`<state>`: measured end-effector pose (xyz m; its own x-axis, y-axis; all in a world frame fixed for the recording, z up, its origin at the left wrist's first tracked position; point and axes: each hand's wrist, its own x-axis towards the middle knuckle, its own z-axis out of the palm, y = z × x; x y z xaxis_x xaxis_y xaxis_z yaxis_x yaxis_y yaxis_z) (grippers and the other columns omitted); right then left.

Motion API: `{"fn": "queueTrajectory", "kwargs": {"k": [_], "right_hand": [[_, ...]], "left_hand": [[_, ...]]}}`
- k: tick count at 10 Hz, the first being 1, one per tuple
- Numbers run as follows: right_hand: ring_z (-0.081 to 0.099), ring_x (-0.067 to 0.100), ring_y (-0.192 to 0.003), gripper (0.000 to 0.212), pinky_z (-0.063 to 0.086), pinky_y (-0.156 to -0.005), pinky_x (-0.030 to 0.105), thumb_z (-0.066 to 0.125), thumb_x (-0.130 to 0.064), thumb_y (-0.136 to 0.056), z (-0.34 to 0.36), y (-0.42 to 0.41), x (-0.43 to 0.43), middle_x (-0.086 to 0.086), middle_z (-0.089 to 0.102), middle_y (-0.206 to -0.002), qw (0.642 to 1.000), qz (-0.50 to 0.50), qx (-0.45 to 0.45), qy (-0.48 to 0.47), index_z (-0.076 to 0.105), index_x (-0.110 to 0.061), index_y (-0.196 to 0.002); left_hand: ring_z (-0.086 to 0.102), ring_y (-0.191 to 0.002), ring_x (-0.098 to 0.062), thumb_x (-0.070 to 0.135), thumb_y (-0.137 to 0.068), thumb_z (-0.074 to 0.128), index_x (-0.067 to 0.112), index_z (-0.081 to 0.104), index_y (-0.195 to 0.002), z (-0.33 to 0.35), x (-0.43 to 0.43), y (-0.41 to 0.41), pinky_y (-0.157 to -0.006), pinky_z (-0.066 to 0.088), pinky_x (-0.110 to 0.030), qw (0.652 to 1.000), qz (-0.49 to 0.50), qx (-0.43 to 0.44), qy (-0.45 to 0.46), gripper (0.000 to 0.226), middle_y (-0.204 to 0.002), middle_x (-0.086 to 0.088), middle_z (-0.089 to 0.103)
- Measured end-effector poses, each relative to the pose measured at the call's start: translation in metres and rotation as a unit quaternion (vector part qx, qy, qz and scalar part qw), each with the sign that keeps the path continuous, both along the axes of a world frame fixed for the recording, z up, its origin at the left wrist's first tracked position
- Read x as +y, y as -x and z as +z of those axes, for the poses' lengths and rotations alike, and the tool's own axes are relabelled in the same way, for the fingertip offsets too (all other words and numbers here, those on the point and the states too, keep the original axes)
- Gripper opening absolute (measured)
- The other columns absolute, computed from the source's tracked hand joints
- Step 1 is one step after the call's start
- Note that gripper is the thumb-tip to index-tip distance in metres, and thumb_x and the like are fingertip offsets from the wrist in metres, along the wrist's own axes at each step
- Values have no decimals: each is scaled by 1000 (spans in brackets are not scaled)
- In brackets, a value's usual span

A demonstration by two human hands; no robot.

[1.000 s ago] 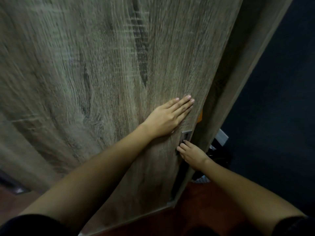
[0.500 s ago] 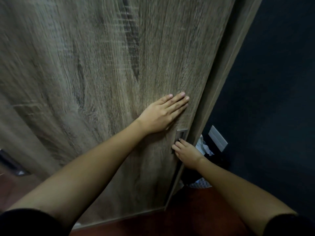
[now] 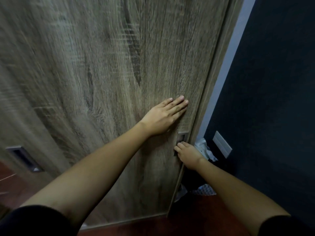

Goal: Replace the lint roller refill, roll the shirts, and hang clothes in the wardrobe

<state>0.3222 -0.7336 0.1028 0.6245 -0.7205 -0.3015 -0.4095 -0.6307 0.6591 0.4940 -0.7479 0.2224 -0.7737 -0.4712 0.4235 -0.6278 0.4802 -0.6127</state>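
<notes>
Slid further toward 3 o'clock, the wardrobe door is pressed by the flat, released left hand; the right hand is hooked in its recessed handle. Closing is judged nearly done; a final push is called for.

Dim light. Grey-brown woodgrain wardrobe door fills view. Dark navy wall at right carries pale switch plate. Reddish-brown floor below; recessed handle at left edge.
</notes>
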Motion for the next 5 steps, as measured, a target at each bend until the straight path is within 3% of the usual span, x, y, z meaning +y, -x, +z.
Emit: {"fn": "queueTrajectory", "kwargs": {"k": [2, 3, 4, 5], "right_hand": [[30, 31, -129, 44, 19, -114, 38, 39, -22, -94, 6, -1, 8, 15, 34, -143, 996, -43, -61, -40, 43, -4, -134], [38, 30, -121, 43, 30, -105, 36, 44, -23, -91, 13, 5, 19, 15, 43, -132, 982, -78, -147, -85, 46, -4, -129], [41, 29, -119, 41, 37, -98, 37, 44, -23, -90, 25, 5, 27, 15, 47, -129, 969, -97, -207, -92, 45, -4, -127], [44, 29, -117, 39, 44, -91, 39, 44, -23, -90, 43, -8, 37, 16, 50, -126, 938, -140, -309, -73, 46, -3, -123]], "left_hand": [[45, -129, -30, 22, -75, 37, 1, 49, -131, -5, 24, -14, -106, 29, -39, 998, 2, 37, -59, 61, -138, -17, 50], [50, -125, -31, 20, -74, 58, 1, 52, -128, -41, 49, -31, -102, 39, -40, 988, 53, 65, -133, 59, -133, -17, 54], [50, -125, -31, 22, -79, 55, 1, 51, -129, -54, 67, -42, -101, 42, -40, 976, 96, 103, -168, 54, -133, -18, 54], [21, -143, -27, 25, -94, 42, 3, 26, -144, -50, 84, -54, -115, 17, -36, 940, 179, 141, -255, 57, -153, -16, 25]]}}
